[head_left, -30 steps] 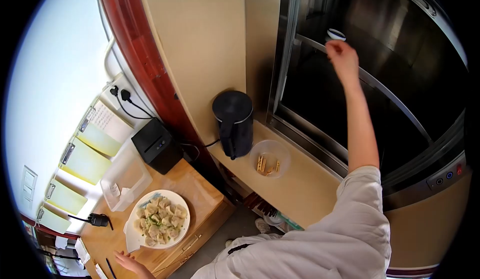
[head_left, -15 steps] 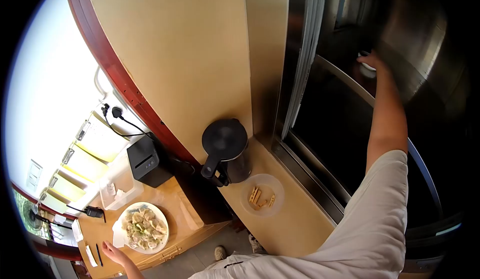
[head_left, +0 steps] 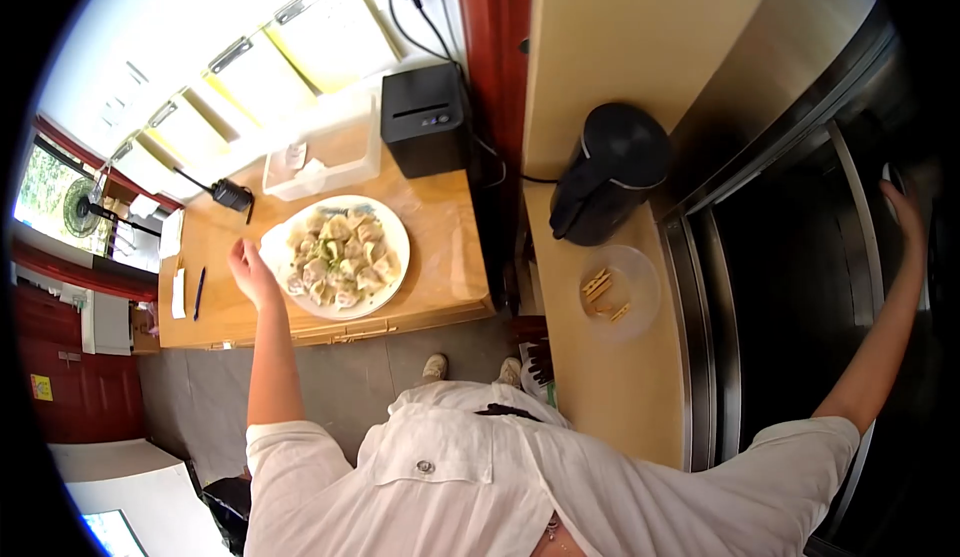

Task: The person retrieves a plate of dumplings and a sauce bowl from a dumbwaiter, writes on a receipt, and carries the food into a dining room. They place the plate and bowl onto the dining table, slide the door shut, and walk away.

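Plate, round and white (head_left: 398, 229), is lying just right of the nearer, unclenched left hand (head_left: 253, 275); right hand (head_left: 907, 217) is grasping a small white bowl (head_left: 889, 174).

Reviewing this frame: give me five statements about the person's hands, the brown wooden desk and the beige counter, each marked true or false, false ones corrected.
1. A round white plate of pale dumplings stands on the brown wooden desk. True.
2. The left hand grips the black handheld radio. False: that hand is near the plate, holding nothing visible; the radio lies apart.
3. Wooden clothespins lie in a round translucent plastic tub on the beige counter. True.
4. The black electric kettle stands on the desk. False: it stands on the counter.
5. The right hand hovers over the dumplings. False: it is at a small pale rounded object, far right; its grip is unclear.
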{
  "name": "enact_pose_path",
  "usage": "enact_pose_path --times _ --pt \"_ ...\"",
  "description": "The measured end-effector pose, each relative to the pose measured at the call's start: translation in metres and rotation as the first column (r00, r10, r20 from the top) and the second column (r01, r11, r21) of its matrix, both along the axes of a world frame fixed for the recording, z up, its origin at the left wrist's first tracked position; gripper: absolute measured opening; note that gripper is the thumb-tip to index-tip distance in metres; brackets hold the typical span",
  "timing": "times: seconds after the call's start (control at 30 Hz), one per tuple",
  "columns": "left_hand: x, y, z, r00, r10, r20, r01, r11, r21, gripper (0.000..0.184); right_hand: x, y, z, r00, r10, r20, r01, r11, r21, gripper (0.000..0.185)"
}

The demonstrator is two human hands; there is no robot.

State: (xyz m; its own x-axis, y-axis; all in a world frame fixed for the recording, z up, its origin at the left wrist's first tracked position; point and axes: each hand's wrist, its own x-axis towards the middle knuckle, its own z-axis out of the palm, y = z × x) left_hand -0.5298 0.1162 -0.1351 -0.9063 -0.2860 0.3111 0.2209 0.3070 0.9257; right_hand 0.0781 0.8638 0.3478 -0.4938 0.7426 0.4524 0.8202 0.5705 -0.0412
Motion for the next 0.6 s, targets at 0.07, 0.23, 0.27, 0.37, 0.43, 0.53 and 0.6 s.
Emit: enact_pose_path --times 0.07,0.23,0.27,0.37,0.43,0.53,0.6 --pt "-0.027 -0.031 -0.013 0.999 -0.041 0.009 0.04 0.998 0.055 0.036 -0.053 -0.14 -0.031 1.0 -0.026 -0.015 0.027 0.996 0.08 0.081" --pt "-0.085 -0.132 -0.051 0.993 -0.12 0.015 0.117 0.983 0.139 0.034 -0.215 -0.459 -0.125 0.985 0.125 -0.122 -0.145 0.975 -0.169 0.084" --pt "-0.094 -0.148 -0.058 0.989 -0.145 0.002 0.142 0.972 0.187 0.034 -0.237 -0.505 -0.145 0.976 0.181 -0.124 -0.203 0.96 -0.191 0.084" --pt "-0.136 -0.204 -0.093 0.974 -0.226 -0.017 0.223 0.942 0.25 0.032 -0.303 -0.63 -0.218 0.921 0.29 -0.26 -0.375 0.843 -0.387 0.085" --pt "-0.162 -0.244 -0.113 0.962 -0.271 -0.017 0.266 0.926 0.268 0.032 -0.345 -0.702 -0.273 0.922 0.334 -0.197 -0.385 0.846 -0.369 0.086" --pt "-0.19 -0.308 -0.131 0.941 -0.333 -0.058 0.334 0.887 0.318 0.03 -0.403 -0.779 -0.374 0.869 0.446 -0.215 -0.494 0.801 -0.338 0.088" --pt "-0.2 -0.352 -0.141 0.926 -0.378 -0.003 0.361 0.883 0.301 0.03 -0.435 -0.818 -0.448 0.844 0.46 -0.275 -0.532 0.781 -0.327 0.089"
